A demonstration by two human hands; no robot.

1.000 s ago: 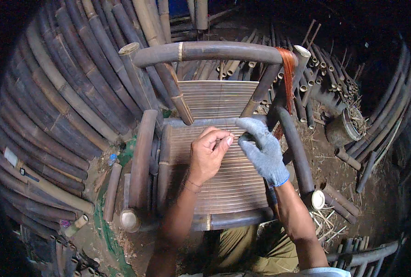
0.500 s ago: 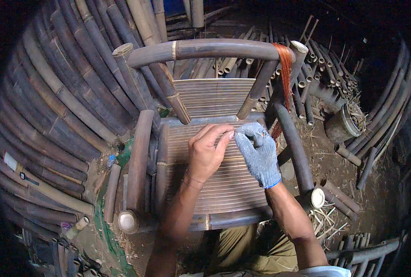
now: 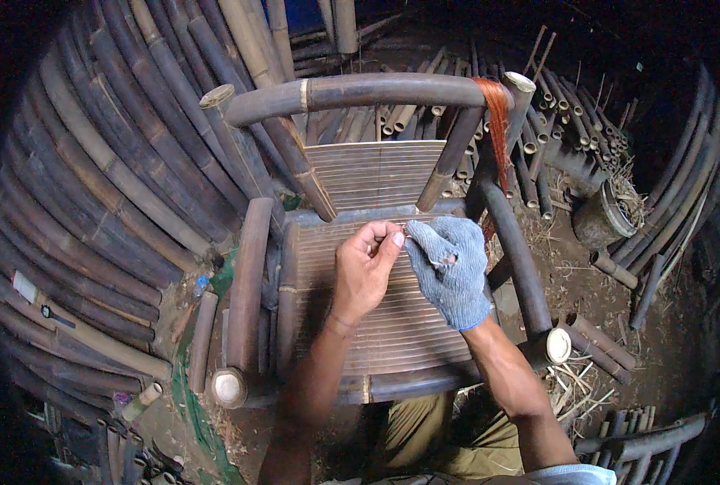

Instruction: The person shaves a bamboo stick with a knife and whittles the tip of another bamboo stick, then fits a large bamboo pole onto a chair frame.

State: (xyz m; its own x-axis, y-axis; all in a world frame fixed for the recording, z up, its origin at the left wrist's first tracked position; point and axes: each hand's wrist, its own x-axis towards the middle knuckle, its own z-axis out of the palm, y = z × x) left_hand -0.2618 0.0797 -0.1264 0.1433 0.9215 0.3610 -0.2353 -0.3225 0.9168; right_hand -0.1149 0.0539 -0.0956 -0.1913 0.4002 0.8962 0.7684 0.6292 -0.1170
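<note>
- Bamboo chair [image 3: 376,174] at frame centre; my hands sit on its slatted seat [image 3: 392,323].
- Left hand [image 3: 364,271], bare, fingers curled shut, pinching at a slat.
- Right hand [image 3: 450,271], grey glove, closed beside it, fingertips touching.

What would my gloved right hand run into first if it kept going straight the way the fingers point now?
The right hand points up and left along the slatted seat, so it would likely meet the bare left hand, whose fingertips already sit at the glove's. Depth is hard to judge.
</note>
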